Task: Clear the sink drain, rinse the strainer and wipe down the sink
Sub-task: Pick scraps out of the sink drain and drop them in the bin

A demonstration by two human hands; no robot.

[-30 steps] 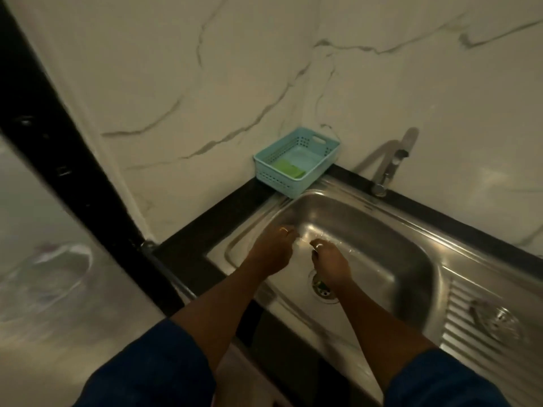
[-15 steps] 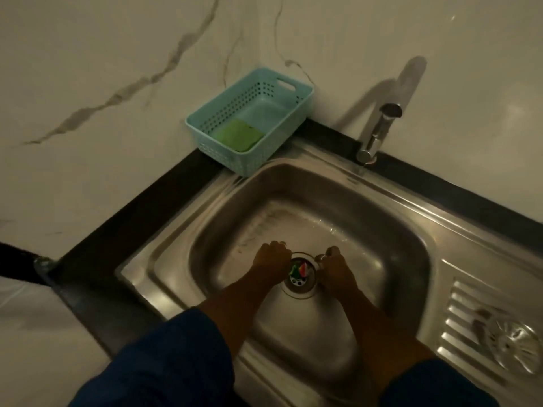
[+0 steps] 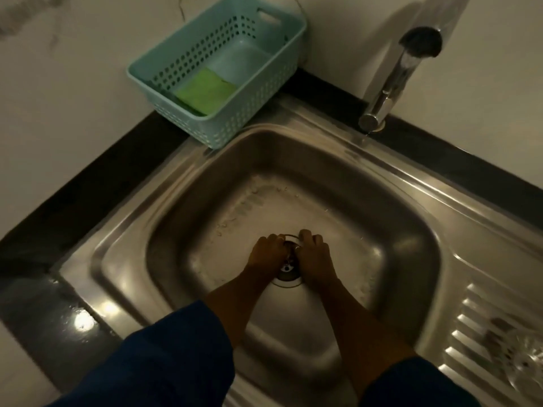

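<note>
The steel sink (image 3: 188, 218) has a whitish film on its floor. Both my hands are down at the round drain (image 3: 289, 276) in the middle of the basin. My left hand (image 3: 267, 255) and my right hand (image 3: 314, 257) are side by side, almost touching, with fingers curled down into the drain's far half. The fingers hide whatever lies in that half of the drain. A round metal strainer (image 3: 526, 358) lies on the ribbed drainboard at the right edge.
A teal perforated basket (image 3: 264, 92) with a green sponge (image 3: 205, 91) stands at the sink's back left corner. The chrome tap (image 3: 393, 83) rises at the back right, with no water running. A black counter (image 3: 73, 201) borders the sink, and the wall is marble.
The view has dropped closer to the basin. My hands came down from above the basin to either side of the drain, then closed together over the coloured bits that showed in it.
</note>
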